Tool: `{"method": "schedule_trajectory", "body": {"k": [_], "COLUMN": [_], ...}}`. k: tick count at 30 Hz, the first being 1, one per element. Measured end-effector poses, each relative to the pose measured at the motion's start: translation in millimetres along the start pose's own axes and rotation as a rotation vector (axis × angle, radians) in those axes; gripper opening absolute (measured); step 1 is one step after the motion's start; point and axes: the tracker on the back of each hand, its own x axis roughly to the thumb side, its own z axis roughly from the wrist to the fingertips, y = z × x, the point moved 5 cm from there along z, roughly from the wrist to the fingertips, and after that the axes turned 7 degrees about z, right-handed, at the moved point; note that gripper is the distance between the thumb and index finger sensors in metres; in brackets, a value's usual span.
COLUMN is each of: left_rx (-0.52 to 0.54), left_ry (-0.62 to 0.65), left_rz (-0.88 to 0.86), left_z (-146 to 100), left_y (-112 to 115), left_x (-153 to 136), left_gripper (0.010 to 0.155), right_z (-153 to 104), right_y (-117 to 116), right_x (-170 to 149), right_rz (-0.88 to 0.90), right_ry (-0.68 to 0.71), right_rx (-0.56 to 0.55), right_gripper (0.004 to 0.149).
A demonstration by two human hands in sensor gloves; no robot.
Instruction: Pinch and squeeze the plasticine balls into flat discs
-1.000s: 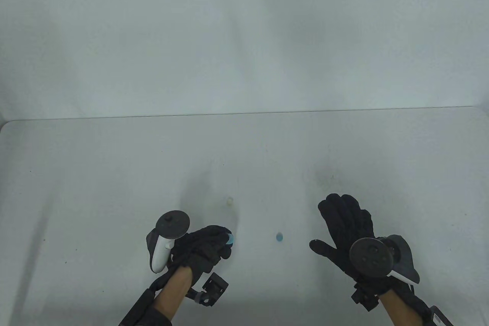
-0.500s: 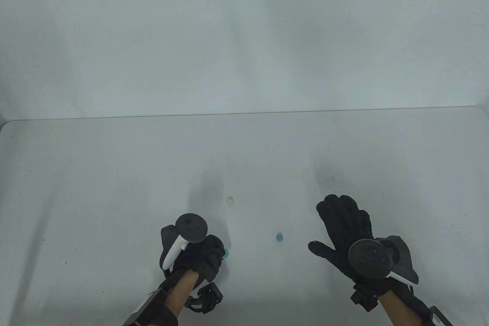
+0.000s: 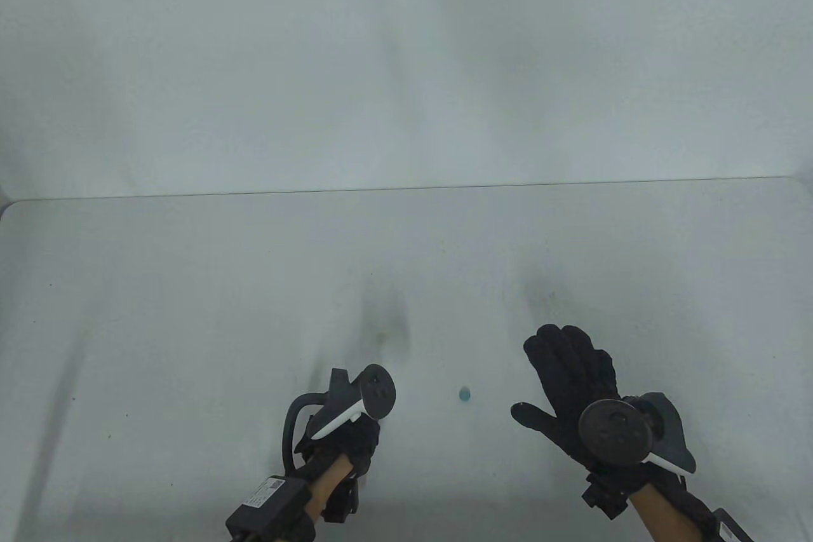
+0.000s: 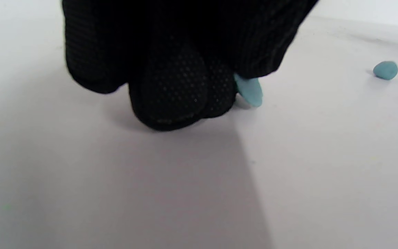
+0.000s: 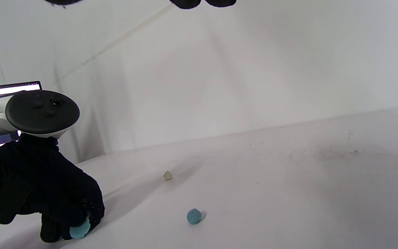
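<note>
My left hand (image 3: 353, 435) is curled low at the table, with its tracker on top. In the left wrist view its fingers (image 4: 171, 86) pinch a flattened light-blue plasticine piece (image 4: 249, 90) right at the tabletop. The piece also shows in the right wrist view (image 5: 79, 230) under the left hand (image 5: 47, 193). In the table view the hand hides it. A blue plasticine ball (image 3: 465, 394) lies loose between the hands and shows in both wrist views (image 4: 385, 70) (image 5: 193, 216). My right hand (image 3: 546, 377) is open and empty, fingers spread over the table to the right of the ball.
A small pale plasticine ball (image 5: 167, 175) lies on the white table (image 3: 190, 313) beyond the left hand. A monitor edge (image 5: 9, 88) shows at the far left of the right wrist view. A white wall stands behind the table.
My left hand has rolled over and shifted right and toward me, so its tracker now covers the light-blue piece seen at its fingertips before. The right hand has barely moved.
</note>
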Motion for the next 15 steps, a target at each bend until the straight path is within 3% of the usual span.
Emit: {"method": "schedule_trajectory", "body": {"k": [8,15], "left_rx": [0.088,0.069], "left_ry": [-0.005,-0.022], "left_rz": [0.223,0.055], "left_z": [-1,-3], "left_y": [1,-1], "left_x": [7,-9], "left_gripper": [0.048,0.049], "right_z": [0,0], "right_y": [0,0], "right_x": [0,0], "right_rz": [-0.001,0.000], "right_ry": [-0.002,-0.007], "right_rx": [0.002,0.004], "right_gripper": [0.085,0.084]}}
